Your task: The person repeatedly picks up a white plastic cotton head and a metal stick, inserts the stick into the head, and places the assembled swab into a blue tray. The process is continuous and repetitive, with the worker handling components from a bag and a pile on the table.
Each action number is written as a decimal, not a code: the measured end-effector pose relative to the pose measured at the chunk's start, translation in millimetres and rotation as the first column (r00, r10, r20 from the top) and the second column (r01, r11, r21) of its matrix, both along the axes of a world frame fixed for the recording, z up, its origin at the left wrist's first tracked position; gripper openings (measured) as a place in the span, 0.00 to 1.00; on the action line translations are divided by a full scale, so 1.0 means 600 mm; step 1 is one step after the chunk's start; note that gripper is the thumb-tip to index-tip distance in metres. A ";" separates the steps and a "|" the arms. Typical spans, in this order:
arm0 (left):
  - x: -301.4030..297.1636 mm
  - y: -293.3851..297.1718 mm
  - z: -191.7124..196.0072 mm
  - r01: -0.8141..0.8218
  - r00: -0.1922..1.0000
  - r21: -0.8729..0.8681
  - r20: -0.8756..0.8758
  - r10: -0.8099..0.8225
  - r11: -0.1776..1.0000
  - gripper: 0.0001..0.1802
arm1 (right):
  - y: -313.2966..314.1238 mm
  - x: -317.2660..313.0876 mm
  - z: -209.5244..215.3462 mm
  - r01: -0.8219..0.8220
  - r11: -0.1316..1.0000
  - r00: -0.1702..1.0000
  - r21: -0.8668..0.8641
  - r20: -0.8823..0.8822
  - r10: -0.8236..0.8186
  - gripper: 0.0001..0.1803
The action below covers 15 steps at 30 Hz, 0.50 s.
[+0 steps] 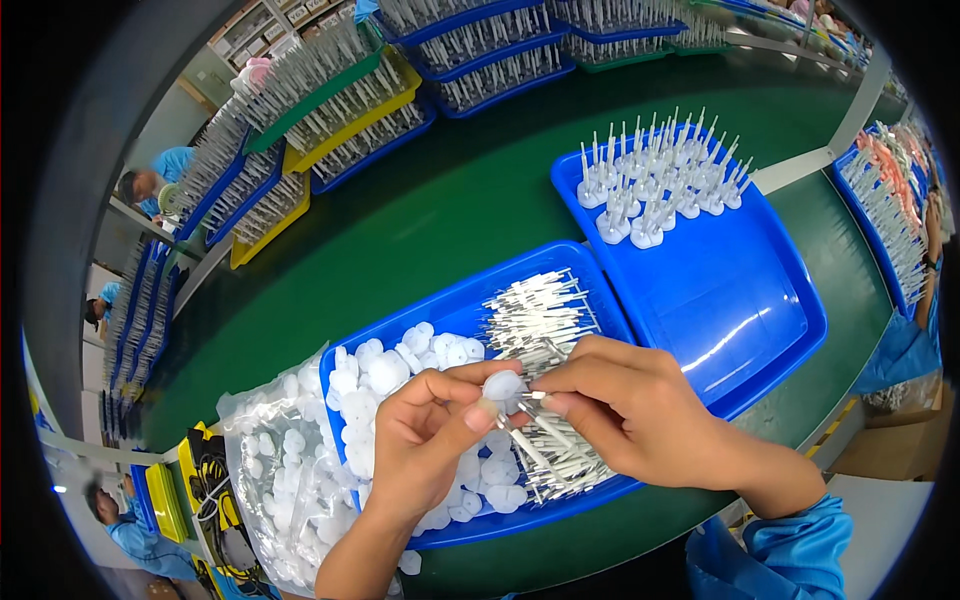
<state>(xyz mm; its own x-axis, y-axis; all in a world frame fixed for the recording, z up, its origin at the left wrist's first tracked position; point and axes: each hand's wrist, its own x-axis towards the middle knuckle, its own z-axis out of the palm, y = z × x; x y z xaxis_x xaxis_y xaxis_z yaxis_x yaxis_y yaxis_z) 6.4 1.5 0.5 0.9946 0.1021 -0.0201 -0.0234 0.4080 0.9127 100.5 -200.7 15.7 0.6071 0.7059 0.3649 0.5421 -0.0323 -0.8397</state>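
Over the near blue tray point(470, 272), my left hand point(428, 425) pinches a round, translucent white plastic piece point(503, 387) between thumb and fingers. My right hand point(645, 405) is closed at the piece's right side, its fingertips around a thin rod with a white end point(538, 396). The two parts are close together; whether they are joined is hidden by my fingers. Loose white plastic pieces point(388, 374) fill the tray's left side. Thin white-and-metal rods point(545, 305) are heaped in its right side, below my right hand.
A second blue tray point(700, 300) adjoins at the right, with upright rods on white bases point(647, 228) at its far end. A clear bag of white pieces point(290, 480) lies at the left. Stacked trays of upright rods point(490, 85) line the green table's point(400, 210) far side. Other people sit at left.
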 end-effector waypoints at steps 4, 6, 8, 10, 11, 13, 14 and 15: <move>0.001 0.001 -0.002 -0.015 1.000 0.039 0.021 0.015 0.999 0.06 | 0.001 -0.001 -0.002 0.044 0.999 0.999 0.008 -0.027 -0.044 0.04; 0.001 0.004 -0.005 -0.017 0.999 0.086 0.050 0.013 0.996 0.08 | 0.001 0.000 -0.003 0.046 0.999 0.997 0.002 -0.062 -0.046 0.04; -0.001 0.008 -0.009 -0.013 0.995 0.144 0.095 -0.001 0.990 0.11 | -0.002 0.000 0.003 0.033 0.998 0.992 -0.050 -0.119 -0.039 0.05; -0.001 0.004 -0.014 -0.064 0.984 0.265 0.180 0.015 0.962 0.13 | -0.005 -0.002 0.007 0.013 0.992 0.992 -0.122 -0.121 -0.028 0.06; -0.002 0.002 -0.015 -0.092 0.975 0.323 0.222 0.019 0.942 0.14 | -0.006 -0.003 0.007 0.003 0.987 0.992 -0.158 -0.123 -0.023 0.06; -0.004 -0.002 -0.012 -0.121 0.968 0.431 0.251 0.009 0.894 0.16 | -0.004 -0.008 0.004 -0.010 0.981 0.996 -0.195 -0.092 -0.009 0.07; -0.005 -0.003 -0.010 -0.136 0.964 0.483 0.265 0.003 0.865 0.16 | -0.002 -0.010 0.003 -0.016 0.977 0.997 -0.214 -0.077 -0.001 0.08; -0.005 -0.004 -0.009 -0.138 0.962 0.498 0.271 -0.003 0.856 0.16 | -0.002 -0.012 0.001 -0.011 0.977 0.998 -0.211 -0.065 -0.003 0.08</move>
<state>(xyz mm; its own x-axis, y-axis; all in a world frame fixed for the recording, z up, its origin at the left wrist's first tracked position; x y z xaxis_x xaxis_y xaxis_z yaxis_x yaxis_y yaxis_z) 3.2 -1.0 -5.1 0.9479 0.0949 0.3041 -0.2921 -0.1227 0.9485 93.2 -201.8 16.4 0.6217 0.7651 0.1676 0.4873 -0.2104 -0.8475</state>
